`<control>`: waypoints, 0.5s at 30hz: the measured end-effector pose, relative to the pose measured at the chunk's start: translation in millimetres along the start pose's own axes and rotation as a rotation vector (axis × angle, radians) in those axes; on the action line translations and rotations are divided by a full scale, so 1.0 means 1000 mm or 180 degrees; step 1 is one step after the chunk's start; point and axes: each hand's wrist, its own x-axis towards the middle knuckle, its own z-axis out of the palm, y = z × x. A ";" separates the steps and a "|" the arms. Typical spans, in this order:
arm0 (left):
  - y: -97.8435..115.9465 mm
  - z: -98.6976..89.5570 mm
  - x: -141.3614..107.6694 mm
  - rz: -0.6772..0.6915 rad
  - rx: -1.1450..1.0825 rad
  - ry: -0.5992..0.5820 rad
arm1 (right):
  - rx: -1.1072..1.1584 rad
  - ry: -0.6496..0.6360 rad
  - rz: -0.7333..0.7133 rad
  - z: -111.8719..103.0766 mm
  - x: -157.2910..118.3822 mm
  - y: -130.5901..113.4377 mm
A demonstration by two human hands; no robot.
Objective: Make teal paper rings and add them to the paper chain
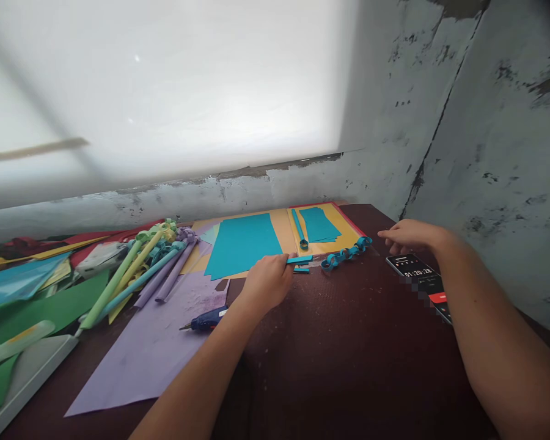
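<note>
My left hand is closed on a blue paper strip, which sticks out to the right past the fingertips. Just below it lies another short blue strip. To the right, a chain of curled blue paper loops runs along the table. My right hand hovers above the phone, index finger stretched toward the chain's far end and the other fingers loosely bent. Nothing shows in that hand. A dark blue glue gun rests on a purple sheet, partly hidden by my left forearm.
Blue sheets and smaller blue pieces lie at the back beside a rolled blue paper stick. Rolled paper stems with curled tops are heaped left, near green sheets and a paper trimmer. A wall bounds the right.
</note>
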 end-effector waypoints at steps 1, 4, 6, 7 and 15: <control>0.000 0.000 0.000 -0.0008 -0.0019 0.0004 | -0.0001 0.0002 0.0004 0.000 -0.001 0.000; 0.000 0.000 0.001 -0.0016 -0.0062 -0.0006 | -0.0005 0.0008 -0.0009 -0.001 -0.002 -0.001; 0.000 0.000 0.000 -0.0007 -0.0069 -0.0027 | -0.0029 0.0009 -0.0031 -0.001 -0.003 -0.002; 0.000 0.000 0.000 -0.0003 -0.0067 -0.0032 | -0.0047 0.0011 -0.0041 -0.001 -0.003 -0.002; 0.001 -0.002 0.000 0.0009 -0.0021 -0.0036 | -0.0018 -0.0032 0.0051 -0.001 -0.004 -0.002</control>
